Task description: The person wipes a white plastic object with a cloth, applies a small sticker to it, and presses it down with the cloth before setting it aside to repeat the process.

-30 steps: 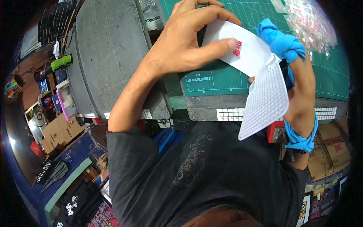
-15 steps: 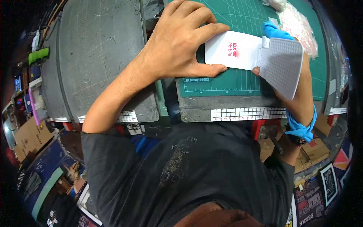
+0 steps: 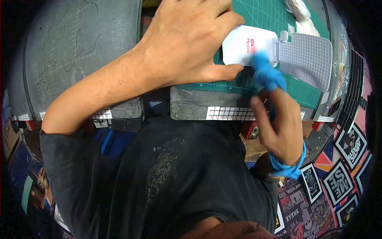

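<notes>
My left hand [image 3: 189, 44] grips the left end of a white folding phone stand [image 3: 236, 44], its thumb along the near edge. The panel bears red "IDX Mobile" lettering [image 3: 250, 43], partly covered and blurred. A hinge joins this panel to a grey ribbed flap [image 3: 305, 57] that extends to the right. Blue cloth [image 3: 271, 75] wraps the pointing finger of my right hand [image 3: 284, 123], its tip over the red print. The thumb stands apart from that finger, and the hand is smeared by motion. A blue band [image 3: 288, 169] circles the right wrist.
A green cutting mat [image 3: 258, 14] lies on the grey bench [image 3: 191, 101]. A white ruler strip [image 3: 223, 113] runs along its front edge. Clear plastic packets [image 3: 304, 20] lie at the upper right. Framed prints [image 3: 338, 183] are at the lower right.
My right hand has come from behind the ribbed flap to the near side, bringing the blue cloth onto the print. The flap looks turned farther outward. My left hand still holds the panel.
</notes>
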Motion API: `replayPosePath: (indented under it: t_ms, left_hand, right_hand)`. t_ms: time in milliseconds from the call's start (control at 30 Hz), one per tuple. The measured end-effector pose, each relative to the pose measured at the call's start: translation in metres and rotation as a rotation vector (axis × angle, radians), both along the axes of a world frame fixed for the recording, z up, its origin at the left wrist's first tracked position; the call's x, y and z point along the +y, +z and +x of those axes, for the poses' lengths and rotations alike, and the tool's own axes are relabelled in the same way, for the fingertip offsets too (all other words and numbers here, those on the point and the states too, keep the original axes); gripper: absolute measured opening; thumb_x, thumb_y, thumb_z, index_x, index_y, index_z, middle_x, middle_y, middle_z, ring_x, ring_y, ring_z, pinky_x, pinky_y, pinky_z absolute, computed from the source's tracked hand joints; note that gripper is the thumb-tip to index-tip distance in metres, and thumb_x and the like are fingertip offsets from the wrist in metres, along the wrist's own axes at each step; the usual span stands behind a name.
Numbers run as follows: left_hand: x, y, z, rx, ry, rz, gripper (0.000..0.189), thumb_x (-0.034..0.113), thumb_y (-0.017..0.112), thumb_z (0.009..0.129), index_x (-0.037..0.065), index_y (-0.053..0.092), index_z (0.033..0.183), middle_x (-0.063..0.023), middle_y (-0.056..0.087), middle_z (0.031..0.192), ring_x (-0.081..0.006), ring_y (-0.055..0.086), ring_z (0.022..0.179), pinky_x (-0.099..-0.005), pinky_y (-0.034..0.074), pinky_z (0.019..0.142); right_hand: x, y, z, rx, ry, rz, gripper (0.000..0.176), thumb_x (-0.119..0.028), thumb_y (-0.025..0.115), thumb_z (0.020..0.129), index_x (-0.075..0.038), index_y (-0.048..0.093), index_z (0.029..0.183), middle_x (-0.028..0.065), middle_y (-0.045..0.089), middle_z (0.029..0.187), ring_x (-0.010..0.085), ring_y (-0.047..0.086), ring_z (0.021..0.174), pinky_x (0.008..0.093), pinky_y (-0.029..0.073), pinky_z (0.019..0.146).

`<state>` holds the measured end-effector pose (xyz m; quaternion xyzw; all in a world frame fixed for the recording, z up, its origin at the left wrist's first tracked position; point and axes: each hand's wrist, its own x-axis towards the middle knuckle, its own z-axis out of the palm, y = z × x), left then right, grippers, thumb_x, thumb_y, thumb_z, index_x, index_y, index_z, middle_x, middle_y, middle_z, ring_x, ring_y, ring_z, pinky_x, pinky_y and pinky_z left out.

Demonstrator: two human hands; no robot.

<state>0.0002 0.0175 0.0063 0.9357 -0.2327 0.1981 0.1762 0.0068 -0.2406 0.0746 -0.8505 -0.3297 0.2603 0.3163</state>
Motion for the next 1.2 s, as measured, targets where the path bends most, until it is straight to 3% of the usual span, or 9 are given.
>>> replayPosePath:
  t_ms: [100,200,467,567,767,867,967,1067,1200]
  left_hand:
    - [0.001,0.016,-0.002,0.111,0.011,0.011,0.054,0.046,0.08,0.077,0.0,0.069,0.104,-0.0145,0.059,0.097,-0.0317,0.056,0.101,-0.0575,0.039,0.102]
    - [0.001,0.001,0.002,0.058,-0.001,-0.01,0.052,0.044,0.081,0.075,0.001,0.069,0.103,-0.0136,0.06,0.097,-0.0312,0.057,0.1,-0.0573,0.04,0.102]
    - [0.003,-0.017,0.001,-0.045,-0.049,-0.326,0.054,0.044,0.085,0.074,0.001,0.071,0.104,-0.0143,0.061,0.1,-0.0317,0.058,0.103,-0.0609,0.042,0.101]
    - [0.004,-0.028,0.004,-0.166,0.008,-0.005,0.055,0.043,0.086,0.073,0.001,0.071,0.104,-0.0143,0.062,0.102,-0.0314,0.058,0.105,-0.0622,0.043,0.102]
    - [0.002,0.004,-0.002,0.102,0.002,0.004,0.055,0.044,0.086,0.074,0.001,0.07,0.104,-0.0141,0.062,0.103,-0.0304,0.058,0.106,-0.0625,0.043,0.103]
    - [0.002,-0.016,-0.001,-0.063,-0.011,-0.178,0.055,0.044,0.086,0.074,0.001,0.07,0.104,-0.0144,0.062,0.104,-0.0302,0.058,0.106,-0.0622,0.043,0.103]
    - [0.002,0.012,-0.004,0.238,-0.003,-0.102,0.055,0.044,0.086,0.074,0.001,0.07,0.105,-0.0146,0.062,0.104,-0.0305,0.057,0.107,-0.0619,0.043,0.102]
    - [0.001,0.009,-0.004,0.109,-0.029,-0.141,0.056,0.043,0.085,0.075,0.0,0.07,0.107,-0.0149,0.061,0.104,-0.0312,0.057,0.108,-0.0618,0.043,0.103]
    - [0.003,0.016,-0.005,0.223,0.018,-0.031,0.056,0.043,0.084,0.075,0.0,0.07,0.107,-0.015,0.061,0.104,-0.0319,0.057,0.108,-0.0618,0.041,0.103]
  right_hand:
    - [0.005,-0.003,0.0,-0.376,-0.13,-0.18,0.04,-0.003,0.065,0.087,0.0,0.063,0.127,0.0205,0.066,0.082,0.0415,0.063,0.066,0.0478,0.05,0.06]
    - [0.017,0.003,-0.004,-0.298,-0.043,-0.291,0.03,-0.002,0.06,0.092,0.004,0.063,0.121,0.0225,0.066,0.084,0.0397,0.065,0.071,0.0423,0.049,0.066]
    - [0.035,-0.004,0.015,-0.366,0.036,-0.336,0.031,-0.001,0.06,0.086,0.001,0.063,0.117,0.0258,0.061,0.078,0.0473,0.062,0.071,0.0506,0.048,0.064]
    - [0.034,-0.005,0.012,-0.37,0.037,-0.361,0.035,0.0,0.059,0.086,0.0,0.063,0.121,0.0268,0.061,0.079,0.0477,0.062,0.071,0.051,0.047,0.063]
    - [0.039,-0.003,0.012,-0.348,0.023,-0.388,0.046,0.001,0.058,0.085,-0.002,0.062,0.131,0.0283,0.065,0.088,0.0479,0.063,0.073,0.0503,0.049,0.065]
    - [0.035,-0.005,0.008,-0.33,0.016,-0.367,0.046,0.002,0.058,0.085,-0.001,0.061,0.131,0.0286,0.065,0.088,0.0482,0.063,0.073,0.0492,0.049,0.065]
    - [0.036,-0.006,0.009,-0.354,0.019,-0.356,0.045,0.002,0.058,0.084,-0.001,0.062,0.129,0.0277,0.065,0.084,0.0478,0.063,0.073,0.0495,0.049,0.064]
    - [0.04,-0.007,0.012,-0.413,0.07,-0.398,0.046,0.003,0.059,0.084,-0.002,0.062,0.129,0.0258,0.064,0.079,0.0467,0.063,0.071,0.0503,0.048,0.062]
    - [0.038,0.001,0.007,-0.384,0.05,-0.363,0.034,0.002,0.06,0.084,-0.001,0.064,0.118,0.024,0.061,0.074,0.0447,0.062,0.066,0.0517,0.046,0.06]
